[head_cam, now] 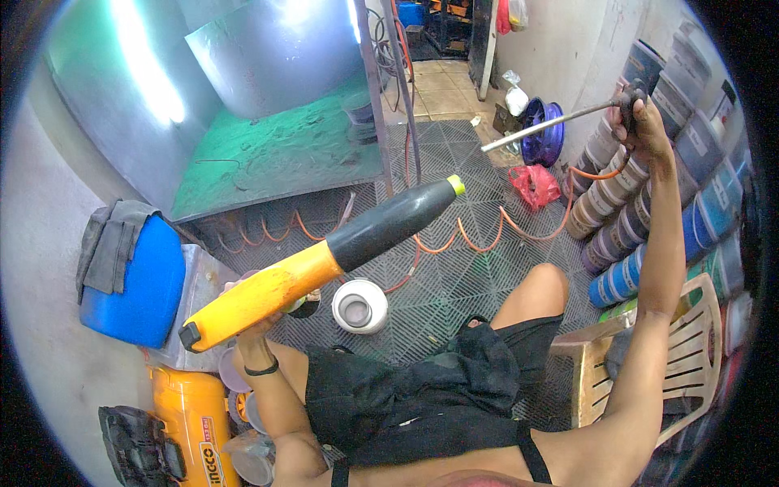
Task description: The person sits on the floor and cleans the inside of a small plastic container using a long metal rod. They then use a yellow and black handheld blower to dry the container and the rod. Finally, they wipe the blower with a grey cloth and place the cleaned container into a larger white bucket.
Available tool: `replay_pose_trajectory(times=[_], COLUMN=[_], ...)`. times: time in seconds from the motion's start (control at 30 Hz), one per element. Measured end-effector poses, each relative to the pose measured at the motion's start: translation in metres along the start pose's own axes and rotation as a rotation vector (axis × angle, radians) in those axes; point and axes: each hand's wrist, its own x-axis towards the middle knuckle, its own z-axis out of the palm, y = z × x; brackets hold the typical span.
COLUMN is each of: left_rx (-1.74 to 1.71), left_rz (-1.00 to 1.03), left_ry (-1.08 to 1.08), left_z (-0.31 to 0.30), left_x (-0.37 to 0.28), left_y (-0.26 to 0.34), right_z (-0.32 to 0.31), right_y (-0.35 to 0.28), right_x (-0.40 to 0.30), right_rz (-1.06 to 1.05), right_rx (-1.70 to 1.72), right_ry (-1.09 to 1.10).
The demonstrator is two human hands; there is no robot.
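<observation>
A long part with a yellow body and a black tapered end slants across the middle of the view, its narrow tip lime green. Below its yellow half is my left hand, holding it from underneath; the part hides most of the fingers. My right hand, raised at the upper right, grips the handle of an air blow gun with a long metal tube. The tube points left and down, its tip apart from the yellow and black part. An orange coiled air hose hangs from the gun's handle.
A white round container stands on the grey floor matting. At upper left is a metal booth with green powder. Stacked labelled tubs line the right wall near a plastic chair. A yellow compressor tank is at lower left.
</observation>
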Motion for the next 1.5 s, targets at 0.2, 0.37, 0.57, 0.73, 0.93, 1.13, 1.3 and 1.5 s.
replay_pose_trajectory(times=[0.2, 0.37, 0.57, 0.73, 0.93, 1.13, 1.3, 1.5], left_rx=[-0.141, -0.357, -0.525, -0.73, -0.866, -0.632, -0.698, -0.52], left_rz=[-0.043, -0.089, -0.153, -0.198, -0.211, -0.204, -0.18, -0.185], left_ry=[0.018, 0.05, 0.014, -0.006, 0.024, 0.135, 0.154, 0.122], left_z=[-0.004, 0.004, -0.004, -0.006, -0.006, -0.002, -0.005, -0.01], left_x=[-0.012, -0.014, -0.017, -0.014, -0.002, -0.024, -0.027, -0.031], left_y=[-0.009, -0.01, -0.01, -0.005, 0.013, -0.015, -0.023, -0.046], right_z=[0.029, 0.017, 0.032, 0.027, 0.03, 0.041, 0.038, 0.036], right_y=[-0.002, -0.004, -0.003, 0.008, 0.015, 0.003, -0.008, -0.01], right_x=[-0.004, 0.001, 0.014, 0.018, 0.021, 0.017, 0.023, 0.025], right_rz=[0.023, 0.033, 0.004, -0.019, -0.096, -0.044, 0.001, -0.031], right_rx=[-0.061, -0.014, -0.1, -0.105, -0.051, -0.066, -0.135, -0.137], right_ry=[0.058, -0.064, -0.148, -0.092, -0.099, -0.028, -0.173, -0.216])
